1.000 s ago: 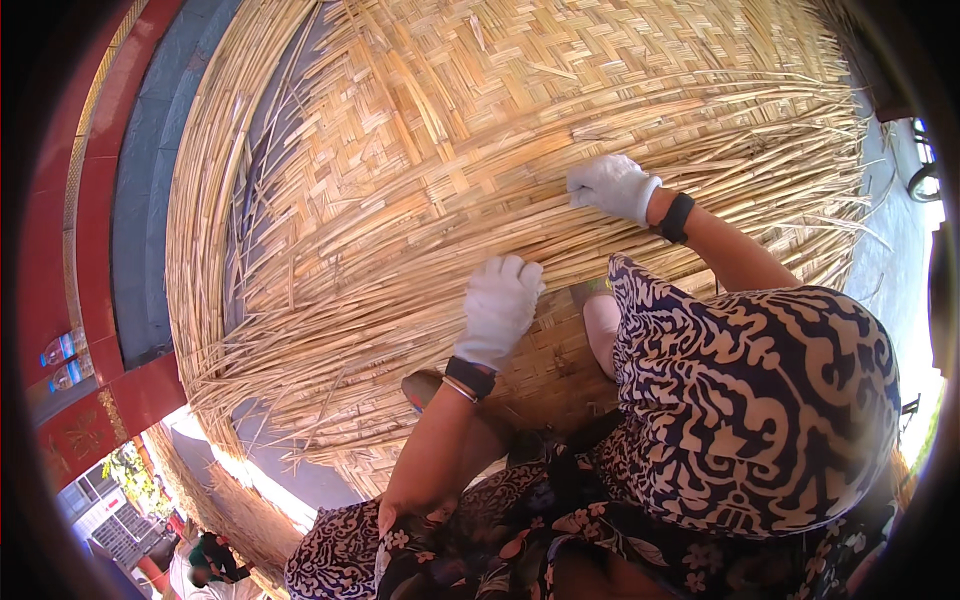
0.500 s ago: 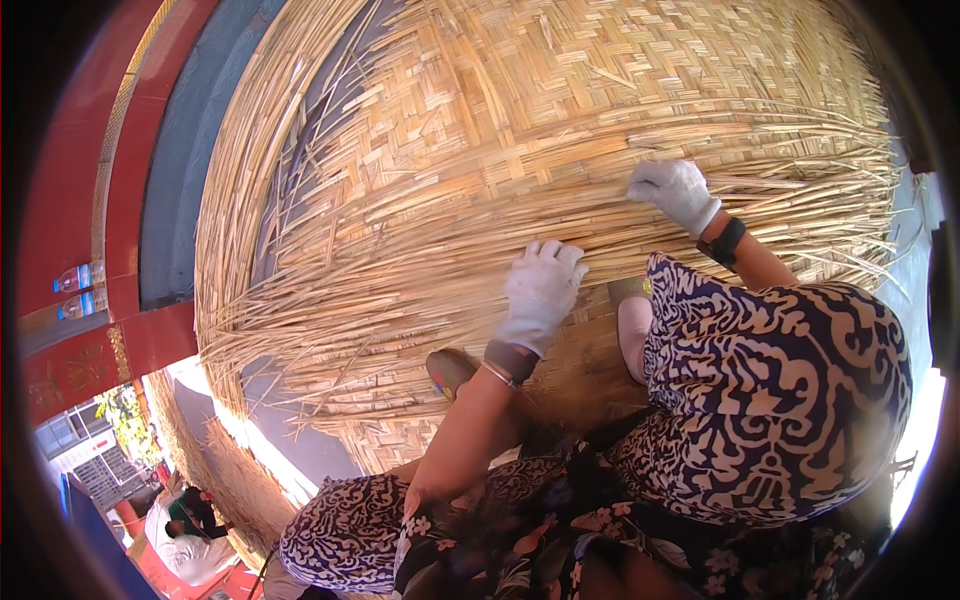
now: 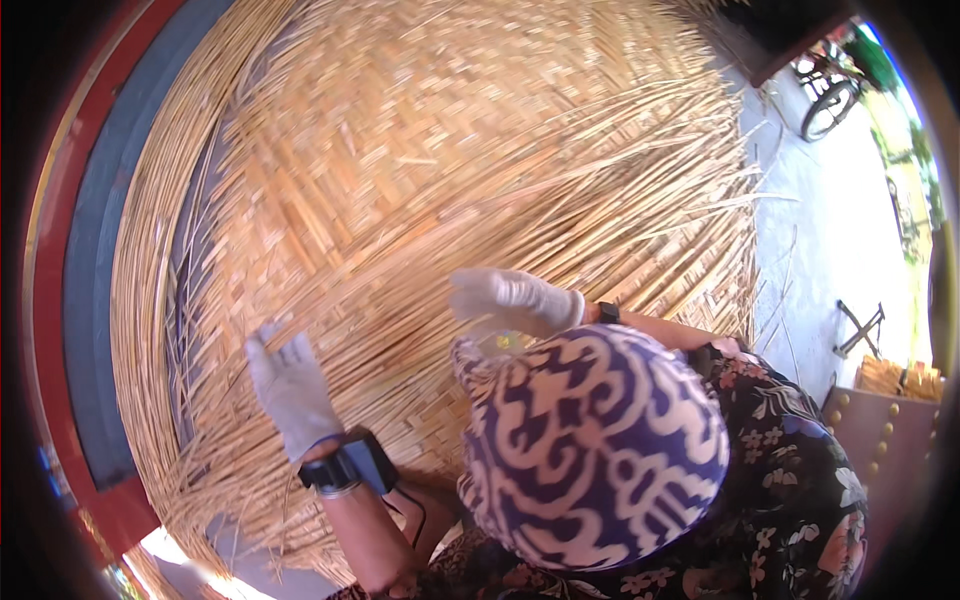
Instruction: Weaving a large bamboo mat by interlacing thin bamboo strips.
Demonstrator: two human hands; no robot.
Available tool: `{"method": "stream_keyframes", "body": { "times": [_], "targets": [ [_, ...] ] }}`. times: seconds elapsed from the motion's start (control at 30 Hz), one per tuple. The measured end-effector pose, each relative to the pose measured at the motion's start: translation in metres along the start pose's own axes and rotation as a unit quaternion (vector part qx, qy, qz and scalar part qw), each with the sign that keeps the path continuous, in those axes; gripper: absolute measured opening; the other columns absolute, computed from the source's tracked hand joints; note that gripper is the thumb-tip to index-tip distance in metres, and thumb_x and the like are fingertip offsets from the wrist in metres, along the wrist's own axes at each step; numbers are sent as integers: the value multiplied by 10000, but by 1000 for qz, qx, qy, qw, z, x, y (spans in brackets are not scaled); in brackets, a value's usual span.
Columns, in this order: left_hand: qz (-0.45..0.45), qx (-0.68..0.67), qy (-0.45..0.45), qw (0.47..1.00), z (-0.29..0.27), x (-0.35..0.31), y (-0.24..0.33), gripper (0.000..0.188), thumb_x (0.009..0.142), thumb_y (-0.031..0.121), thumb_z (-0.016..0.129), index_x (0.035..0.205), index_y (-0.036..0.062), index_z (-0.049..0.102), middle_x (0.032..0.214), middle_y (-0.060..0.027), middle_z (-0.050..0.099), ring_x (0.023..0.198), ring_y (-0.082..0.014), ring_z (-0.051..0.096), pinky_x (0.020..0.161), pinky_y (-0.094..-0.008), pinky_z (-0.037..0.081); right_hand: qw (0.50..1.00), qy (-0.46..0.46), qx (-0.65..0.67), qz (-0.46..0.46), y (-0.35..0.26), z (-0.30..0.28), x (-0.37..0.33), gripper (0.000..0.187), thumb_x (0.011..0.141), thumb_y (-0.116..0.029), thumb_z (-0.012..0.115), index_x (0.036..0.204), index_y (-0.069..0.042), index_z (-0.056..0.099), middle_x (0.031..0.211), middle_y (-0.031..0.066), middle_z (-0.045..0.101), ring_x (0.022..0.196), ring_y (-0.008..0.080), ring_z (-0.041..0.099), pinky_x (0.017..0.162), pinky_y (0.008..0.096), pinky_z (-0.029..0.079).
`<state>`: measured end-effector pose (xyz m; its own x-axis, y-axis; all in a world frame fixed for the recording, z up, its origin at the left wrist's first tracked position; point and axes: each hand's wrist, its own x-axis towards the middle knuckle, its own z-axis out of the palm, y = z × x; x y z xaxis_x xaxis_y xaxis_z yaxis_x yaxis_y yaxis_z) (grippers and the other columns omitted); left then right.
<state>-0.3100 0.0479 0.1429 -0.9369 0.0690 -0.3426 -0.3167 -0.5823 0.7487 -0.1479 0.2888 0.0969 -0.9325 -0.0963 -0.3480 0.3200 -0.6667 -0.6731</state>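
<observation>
A wide woven mat [image 3: 420, 150] of flat golden strips lies before me. Long loose reeds [image 3: 400, 325] run across its near part, from lower left to upper right. My left hand [image 3: 295, 390], in a whitish glove, is over the reeds at the left, its fingers stretched out and the thumb side apart. Over the reeds nearer the middle is my right hand [image 3: 515, 302], gloved too. Its fingers point left and look extended, though motion blurs their tips. I see nothing held in either hand; whether the palms touch the reeds is hidden.
My bent knee in patterned cloth [image 3: 595, 450] rises close below my right hand. Unwoven strip ends [image 3: 145, 300] fan along the mat's left edge, by a red and blue border [image 3: 95, 300]. Right of the mat are a pale floor [image 3: 785, 270], a bicycle wheel [image 3: 830, 110] and a studded box [image 3: 875, 430].
The view has swung to the right, bringing the bicycle and pale floor in. My hands have moved farther apart over the reeds, and the left one is nearer the mat's left edge.
</observation>
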Motion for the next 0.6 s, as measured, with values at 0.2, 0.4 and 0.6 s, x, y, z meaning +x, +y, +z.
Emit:
{"method": "stream_keyframes", "body": {
  "times": [0.2,0.4,0.6],
  "targets": [
    [-1,-24,-43,999,-18,4,26,315,914,245,521,1071,-26,490,1137,-100,507,1113,-206,452,1015,-310,334,914,98,139,-369,-75,-16,1,393,924,-279,487,1200,-9,416,1154,88,504,1037,218,513,918,380,440],
    [-35,-34,9,999,-7,3,-4,359,919,279,504,1078,-43,487,1168,-120,500,1122,-192,462,991,-283,380,923,213,84,-310,-115,10,-5,320,915,-214,501,1146,5,468,1050,126,567,927,191,580,783,308,512],
    [-151,-164,-46,974,32,-10,-53,855,755,437,658,1353,43,192,1438,-166,146,1341,-277,153,1098,-489,179,937,210,16,-278,-105,-7,14,264,911,-235,509,1034,-1,512,946,111,604,820,196,602,705,315,523]
  ]
}}
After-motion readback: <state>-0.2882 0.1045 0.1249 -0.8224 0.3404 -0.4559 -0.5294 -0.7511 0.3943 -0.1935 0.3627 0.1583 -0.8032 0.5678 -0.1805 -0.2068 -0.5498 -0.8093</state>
